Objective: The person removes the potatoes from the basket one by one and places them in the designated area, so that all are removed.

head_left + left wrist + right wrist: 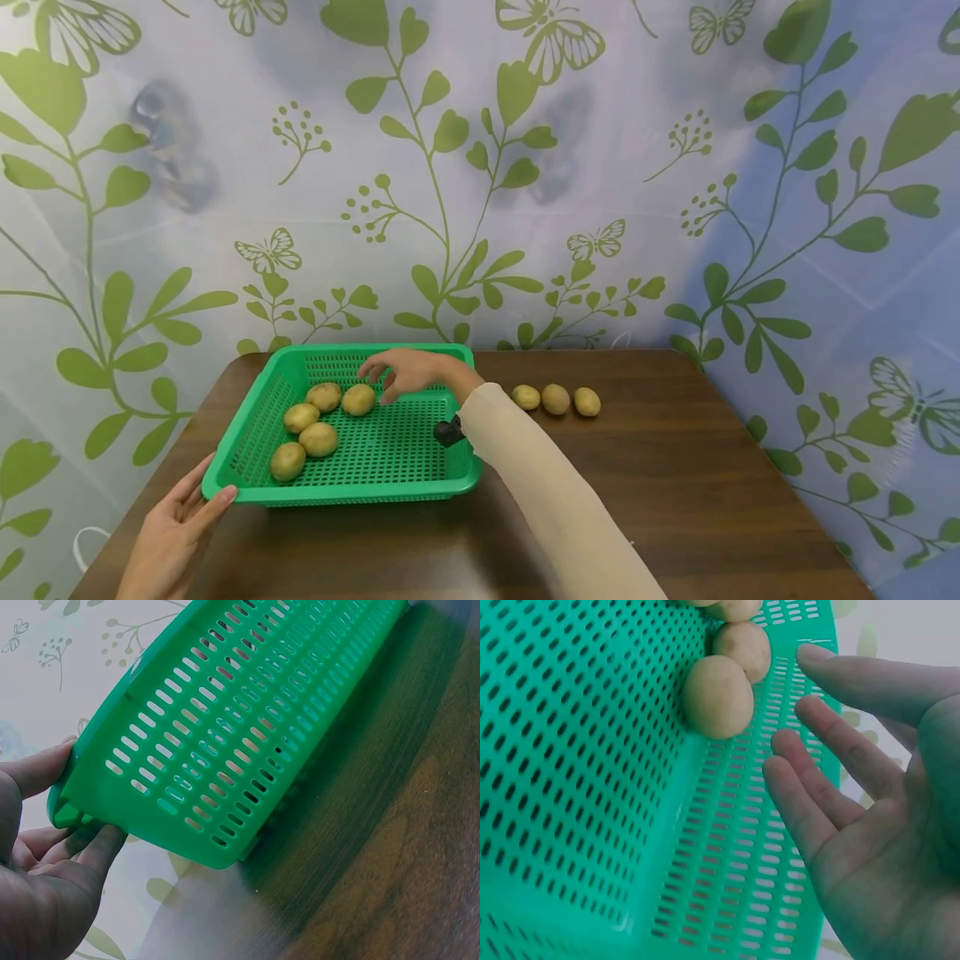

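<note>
A green plastic basket [345,493] with slotted walls stands on the left part of the table, several potatoes in its left half. My left hand [174,527] grips the basket's near left corner, thumb on top of the rim and fingers beneath it, as the left wrist view also shows. Over the basket's far side is my right hand [408,372], its fingers spread and nothing in them. The nearest potato [718,697] lies just beyond its fingertips, apart from them in the right wrist view.
Right of the basket, three potatoes [556,399] lie in a row on the brown wooden table [645,492]. A curtain [465,208] with green leaves and butterflies hangs behind the table. A black device [448,432] sits at the right wrist.
</note>
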A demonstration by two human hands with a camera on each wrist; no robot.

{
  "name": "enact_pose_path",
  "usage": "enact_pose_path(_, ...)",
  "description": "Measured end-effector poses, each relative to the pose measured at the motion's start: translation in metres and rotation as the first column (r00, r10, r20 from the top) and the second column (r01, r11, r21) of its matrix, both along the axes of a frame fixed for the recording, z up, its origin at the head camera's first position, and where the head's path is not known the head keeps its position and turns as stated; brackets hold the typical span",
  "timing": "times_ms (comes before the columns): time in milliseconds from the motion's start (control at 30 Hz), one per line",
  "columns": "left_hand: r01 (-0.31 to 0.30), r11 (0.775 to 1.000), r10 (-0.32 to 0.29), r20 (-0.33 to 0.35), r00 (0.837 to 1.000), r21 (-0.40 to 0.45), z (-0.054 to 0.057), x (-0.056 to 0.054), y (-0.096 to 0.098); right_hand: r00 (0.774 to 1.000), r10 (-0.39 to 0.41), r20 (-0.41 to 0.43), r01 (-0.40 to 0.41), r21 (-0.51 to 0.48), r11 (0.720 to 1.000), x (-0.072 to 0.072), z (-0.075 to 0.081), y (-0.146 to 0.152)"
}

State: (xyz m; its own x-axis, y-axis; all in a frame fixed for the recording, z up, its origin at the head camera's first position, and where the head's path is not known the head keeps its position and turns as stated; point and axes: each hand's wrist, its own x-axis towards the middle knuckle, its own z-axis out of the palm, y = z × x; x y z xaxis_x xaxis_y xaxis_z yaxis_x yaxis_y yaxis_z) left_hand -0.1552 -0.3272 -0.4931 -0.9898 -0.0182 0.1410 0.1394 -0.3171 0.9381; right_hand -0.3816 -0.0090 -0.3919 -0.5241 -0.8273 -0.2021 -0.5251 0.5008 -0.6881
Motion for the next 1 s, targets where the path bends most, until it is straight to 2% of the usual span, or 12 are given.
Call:
enact_pose_path(300,-0.015,1.0,0.015,0.042,0.999,-0.011,0.004,0.002,-0.001,0.999,-0.029,0.016,0.03,-0.032,0.999,-0.005,-0.015,-0.019)
enact_pose_path(500,-0.009,1.0,0.009,0.021,1.0,0.004,0.002,0.002,-0.003,0.999,-0.033,0.028,0.035,-0.068,0.997,-0.009,-0.027,-0.028)
enact_pose_path(667,-0.016,1.0,0.016,0.039,0.999,-0.012,0.001,0.003,-0.002,0.998,-0.057,0.001,0.057,-0.023,0.998,-0.007,-0.038,-0.032)
enact_pose_path(800,-0.016,1.0,0.016,0.02,1.0,-0.004,0.0,0.002,-0.001,0.997,-0.076,-0.019,0.076,0.002,0.997,-0.007,-0.042,-0.033)
enact_pose_path(1000,-0.011,1.0,0.011,0.005,1.0,0.001,-0.001,0.002,0.002,0.997,-0.033,-0.063,0.039,0.084,0.996,-0.008,-0.05,-0.034)
